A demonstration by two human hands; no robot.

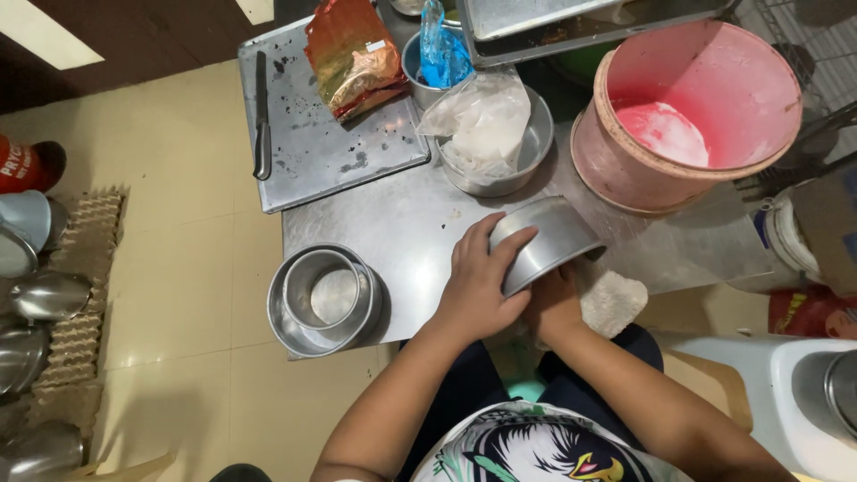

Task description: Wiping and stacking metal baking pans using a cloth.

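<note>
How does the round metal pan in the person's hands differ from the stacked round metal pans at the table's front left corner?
The held round metal pan is single, tilted on its side and gripped by the left hand, with the right hand under it. The stacked round metal pans sit upright, nested and untouched. Both are plain grey metal and round.

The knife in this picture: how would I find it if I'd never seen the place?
Start at the big pink bucket at the top right, then look left across the steel table to the flat metal tray. The knife lies along the tray's left edge, the only long, thin, dark thing there.
</note>
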